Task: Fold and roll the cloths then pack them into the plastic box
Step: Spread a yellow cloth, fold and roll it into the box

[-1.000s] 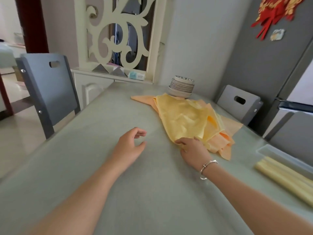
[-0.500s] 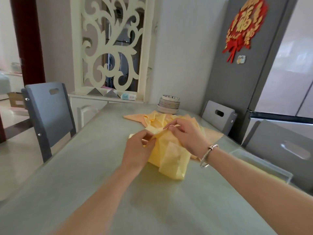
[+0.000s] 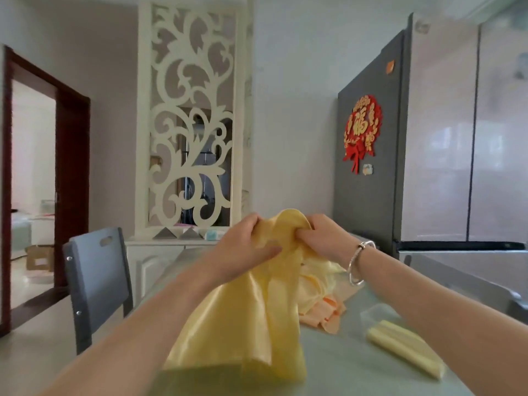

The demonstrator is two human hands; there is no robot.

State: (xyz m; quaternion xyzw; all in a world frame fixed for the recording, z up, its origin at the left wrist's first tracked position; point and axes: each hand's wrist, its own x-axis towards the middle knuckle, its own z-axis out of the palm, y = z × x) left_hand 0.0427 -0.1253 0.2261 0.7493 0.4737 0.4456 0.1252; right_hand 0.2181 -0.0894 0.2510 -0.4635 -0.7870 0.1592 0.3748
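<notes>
Yellow satin cloth (image 3: 248,324): hung lifted above the pale green table (image 3: 343,375), its lower edge down near the tabletop, its top bunched between my hands. My left hand (image 3: 243,250): fingers curled round the gathered top edge, thumb pressed on the fabric. My right hand (image 3: 323,238): close beside the left, fingers dug into the same bunch; silver bangle (image 3: 357,264) on that wrist. Rolled pale yellow cloths (image 3: 405,350): lay to the right in the clear plastic box (image 3: 371,312), whose outline was faint. Orange cloth (image 3: 325,312): crumpled on the table behind the lifted one, with more pale yellow cloth heaped on it. Grey chair (image 3: 97,281): at the table's left side. White carved screen (image 3: 191,118): beyond. Grey fridge (image 3: 371,195): far right, bearing a red ornament (image 3: 361,130).
</notes>
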